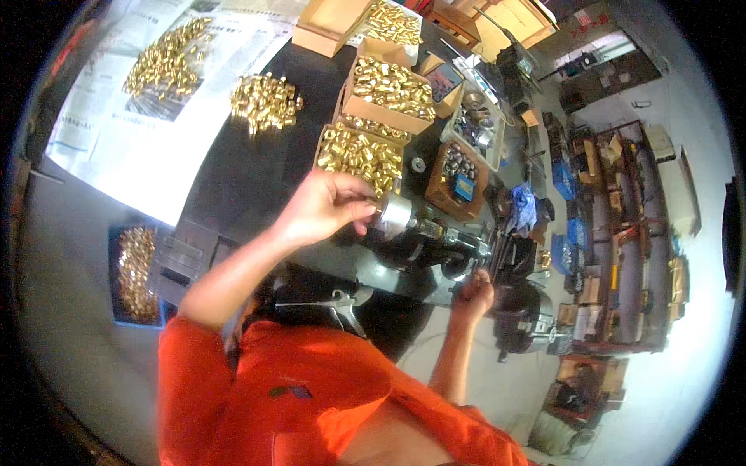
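Observation:
My left hand (330, 208) reaches across the bench with its thumb and fingers pinched together at the front of a silver cylindrical chuck (395, 213) on a small bench machine. Whatever lies between the fingertips is hidden. Further right, my right hand (474, 297) is closed like a fist beside the machine's bed (466, 245); what it grips cannot be made out. Just beyond my left hand stands a cardboard box of brass fittings (361, 155). Behind it is a second, taller box of brass fittings (391, 87).
Loose brass pieces lie in a pile (266, 102) on the dark bench and in another heap (167, 66) on newspaper. A blue bin of brass parts (137, 268) sits low at left. A brown box (454, 182) holds metal parts. A dark motor (522, 318) stands right, with shelving (622, 233) beyond.

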Motion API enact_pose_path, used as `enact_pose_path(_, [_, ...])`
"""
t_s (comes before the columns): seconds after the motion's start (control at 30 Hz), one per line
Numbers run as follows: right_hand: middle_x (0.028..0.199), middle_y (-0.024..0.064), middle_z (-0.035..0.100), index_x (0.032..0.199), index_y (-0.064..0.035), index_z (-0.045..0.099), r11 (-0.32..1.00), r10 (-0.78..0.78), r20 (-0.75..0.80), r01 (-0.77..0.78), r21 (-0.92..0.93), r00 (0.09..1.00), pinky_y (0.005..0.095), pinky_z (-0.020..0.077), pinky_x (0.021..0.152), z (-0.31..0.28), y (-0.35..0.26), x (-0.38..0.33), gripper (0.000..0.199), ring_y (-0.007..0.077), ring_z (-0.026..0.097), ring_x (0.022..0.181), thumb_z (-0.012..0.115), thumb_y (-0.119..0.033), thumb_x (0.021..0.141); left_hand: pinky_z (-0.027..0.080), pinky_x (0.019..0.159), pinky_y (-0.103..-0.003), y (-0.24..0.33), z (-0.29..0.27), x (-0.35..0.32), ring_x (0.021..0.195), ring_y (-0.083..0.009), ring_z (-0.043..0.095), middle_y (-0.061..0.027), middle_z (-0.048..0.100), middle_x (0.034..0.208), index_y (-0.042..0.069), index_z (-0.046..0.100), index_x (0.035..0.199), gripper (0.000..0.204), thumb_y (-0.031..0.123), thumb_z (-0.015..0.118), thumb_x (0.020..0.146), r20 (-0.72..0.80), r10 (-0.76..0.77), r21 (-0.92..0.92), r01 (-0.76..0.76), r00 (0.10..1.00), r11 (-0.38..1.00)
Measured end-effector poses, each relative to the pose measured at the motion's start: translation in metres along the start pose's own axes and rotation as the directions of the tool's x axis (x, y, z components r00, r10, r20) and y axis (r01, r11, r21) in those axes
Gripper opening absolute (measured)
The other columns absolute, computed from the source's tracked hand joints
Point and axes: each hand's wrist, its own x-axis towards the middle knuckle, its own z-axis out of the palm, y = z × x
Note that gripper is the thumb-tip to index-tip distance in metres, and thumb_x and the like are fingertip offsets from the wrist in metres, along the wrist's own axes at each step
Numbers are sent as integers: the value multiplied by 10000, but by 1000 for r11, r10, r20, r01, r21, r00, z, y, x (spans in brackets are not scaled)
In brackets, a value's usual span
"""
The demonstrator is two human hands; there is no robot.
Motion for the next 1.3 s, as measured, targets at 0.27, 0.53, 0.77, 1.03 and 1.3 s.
enact_pose_path(0.27, [596,-7,370,841,-10,525,981,-111,42,116,-158,993,199,234,371,6,-26,-8,226,81,299,443,475,-226,797,479,565,-240,-3,-7,10,607,-109,573,-59,593,746,-45,571,859,86,-47,566,773,172,68,-64,-58,983,996])
enact_pose_path(0.53, [527,-21,291,637,-61,400,994,-108,41,108,5,993,202,195,353,64,-49,63,167,72,246,411,400,-178,757,478,569,-233,-1,-14,10,631,-94,573,-59,617,756,-18,581,882,119,-16,603,766,183,88,24,-94,979,995])
enact_pose_path(0.77, [885,128,586,1090,42,514,976,72,540,-171,135,838,327,509,664,-66,25,175,429,240,582,737,474,-281,810,484,571,-241,-7,-5,9,618,-107,577,-59,603,735,-34,586,885,149,-30,626,742,105,127,17,-130,986,991])
enact_pose_path(1.03, [889,145,597,1008,-16,539,993,105,-179,-112,-34,978,375,510,681,-7,17,36,309,278,592,759,403,-222,823,487,567,-243,-6,-6,4,623,-111,582,-62,599,726,-38,584,873,161,-42,640,722,47,94,4,-94,994,996])
enact_pose_path(1.3, [687,22,567,913,-14,590,961,-19,-190,-35,-275,982,222,388,453,35,31,58,230,120,499,517,494,-199,817,474,534,-238,-8,-2,5,573,-103,566,-56,593,694,-38,588,846,106,24,624,768,15,37,19,-37,999,999])
